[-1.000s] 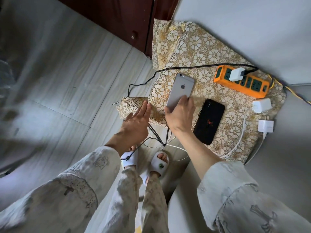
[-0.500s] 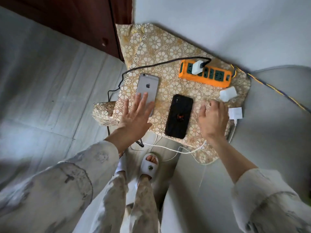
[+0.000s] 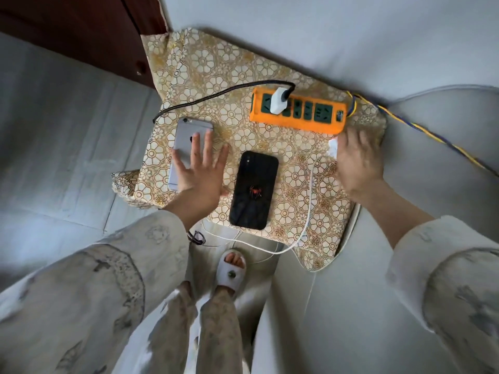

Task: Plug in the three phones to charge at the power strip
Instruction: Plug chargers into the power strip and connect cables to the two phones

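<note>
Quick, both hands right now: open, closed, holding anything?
Left hand: open, fingers spread flat on the silver phone.
Right hand: over a white charger; grip cannot be told, blurred.

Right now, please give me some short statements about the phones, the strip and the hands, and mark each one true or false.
1. The left hand lies flat on the silver phone. True.
2. The black phone lies face up. False: its back shows.
3. One white charger is plugged into the orange strip. True.
4. The right hand rests on the black phone. False: it is at a white plug beside the strip.
</note>
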Available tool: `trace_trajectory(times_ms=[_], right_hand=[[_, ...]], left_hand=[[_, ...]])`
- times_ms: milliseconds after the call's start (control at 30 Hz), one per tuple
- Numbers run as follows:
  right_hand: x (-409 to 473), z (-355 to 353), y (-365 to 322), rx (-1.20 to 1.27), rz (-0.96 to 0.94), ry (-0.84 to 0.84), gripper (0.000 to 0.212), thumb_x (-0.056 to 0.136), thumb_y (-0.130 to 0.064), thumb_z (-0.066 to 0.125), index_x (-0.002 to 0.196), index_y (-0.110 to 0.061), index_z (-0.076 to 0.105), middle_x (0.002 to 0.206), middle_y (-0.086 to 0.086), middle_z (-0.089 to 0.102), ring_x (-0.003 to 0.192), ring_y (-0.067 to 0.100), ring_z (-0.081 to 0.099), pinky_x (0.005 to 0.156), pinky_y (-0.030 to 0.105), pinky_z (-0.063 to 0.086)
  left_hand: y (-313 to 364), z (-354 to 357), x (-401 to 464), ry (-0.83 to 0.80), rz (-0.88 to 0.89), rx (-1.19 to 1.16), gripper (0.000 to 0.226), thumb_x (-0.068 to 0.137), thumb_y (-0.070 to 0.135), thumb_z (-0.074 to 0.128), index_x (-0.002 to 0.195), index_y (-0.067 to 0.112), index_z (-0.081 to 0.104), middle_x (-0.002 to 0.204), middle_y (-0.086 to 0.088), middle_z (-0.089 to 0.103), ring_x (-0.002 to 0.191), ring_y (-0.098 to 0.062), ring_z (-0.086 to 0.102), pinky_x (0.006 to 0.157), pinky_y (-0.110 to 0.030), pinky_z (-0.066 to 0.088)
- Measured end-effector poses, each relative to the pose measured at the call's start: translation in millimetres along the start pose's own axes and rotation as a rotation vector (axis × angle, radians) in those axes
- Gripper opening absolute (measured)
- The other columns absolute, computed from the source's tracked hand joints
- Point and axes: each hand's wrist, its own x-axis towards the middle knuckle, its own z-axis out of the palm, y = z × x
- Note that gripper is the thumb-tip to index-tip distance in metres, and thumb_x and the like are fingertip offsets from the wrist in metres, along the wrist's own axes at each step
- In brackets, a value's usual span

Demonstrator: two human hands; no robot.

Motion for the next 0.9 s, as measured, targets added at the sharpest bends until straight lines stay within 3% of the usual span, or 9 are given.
trace_trajectory(times_ms=[100,233,367,500,600,667,767,900], right_hand=[[2,1,10,-0.084,-0.106,0.099,0.033,0.087,0.001,0.033,0.114,0.005,0.050,0.112,0.025,0.054,0.109,0.037,0.049,0.091,0.047,0.040],[-7,-2,22,0.056,-0.188,-0.015,0.044,0.081,-0.007,0.060,0.123,-0.002,0.046,0.119,0.023,0.050,0.113,0.039,0.046,0.092,0.048,0.041],[-15,-14,23,0.633,-0.161,0.134,0.047,0.071,-0.008,0.072,0.112,0.002,0.050,0.103,0.023,0.059,0.093,0.035,0.058,0.076,0.039,0.046],[21,-36,19,1.070,-0.005,0.135,0.046,0.068,-0.012,0.076,0.109,-0.007,0.055,0.104,0.011,0.065,0.085,0.017,0.058,0.075,0.019,0.048],[43,-43,13,1.254,0.011,0.059,0.050,0.067,-0.005,0.077,0.111,-0.007,0.055,0.110,0.010,0.064,0.095,0.020,0.062,0.082,0.027,0.053],[50,-44,9,1.267,-0.029,0.012,0.053,0.067,-0.001,0.076,0.115,-0.006,0.054,0.112,0.008,0.062,0.100,0.021,0.062,0.085,0.025,0.052],[55,-41,5,1.206,-0.090,-0.015,0.054,0.067,0.000,0.076,0.116,-0.006,0.055,0.119,0.014,0.061,0.107,0.025,0.061,0.091,0.034,0.051],[62,-36,5,1.232,-0.052,-0.050,0.055,0.068,0.001,0.075,0.118,-0.009,0.055,0.125,0.012,0.058,0.113,0.025,0.058,0.094,0.036,0.050]], left_hand=[[7,0,3,-0.019,-0.031,-0.001,0.095,0.088,0.041,0.050,0.140,0.017,-0.026,0.144,-0.018,-0.039,0.135,-0.039,-0.030,0.108,-0.064,-0.002],[5,-1,2,-0.039,-0.022,-0.035,0.095,0.088,0.039,0.051,0.140,0.017,-0.025,0.143,-0.016,-0.041,0.134,-0.038,-0.032,0.110,-0.063,-0.003],[7,-4,-2,-0.056,-0.016,-0.024,0.096,0.088,0.039,0.051,0.139,0.016,-0.028,0.138,-0.015,-0.045,0.134,-0.039,-0.032,0.110,-0.063,0.000],[8,-6,-2,-0.064,-0.023,-0.016,0.097,0.088,0.039,0.052,0.139,0.017,-0.027,0.139,-0.016,-0.045,0.134,-0.038,-0.032,0.110,-0.063,0.000],[8,-5,-2,-0.056,-0.025,-0.008,0.100,0.086,0.040,0.053,0.138,0.017,-0.029,0.130,-0.014,-0.049,0.133,-0.038,-0.033,0.109,-0.062,-0.002],[7,-3,-2,-0.046,-0.022,-0.010,0.102,0.085,0.040,0.055,0.137,0.018,-0.030,0.130,-0.014,-0.049,0.133,-0.037,-0.033,0.108,-0.062,-0.003],[6,-1,-1,-0.043,-0.026,-0.017,0.103,0.085,0.039,0.056,0.135,0.019,-0.033,0.130,-0.014,-0.049,0.130,-0.036,-0.036,0.108,-0.062,-0.003],[6,0,0,-0.047,-0.035,-0.016,0.104,0.085,0.039,0.056,0.135,0.019,-0.032,0.130,-0.014,-0.050,0.122,-0.034,-0.041,0.108,-0.062,-0.004]])
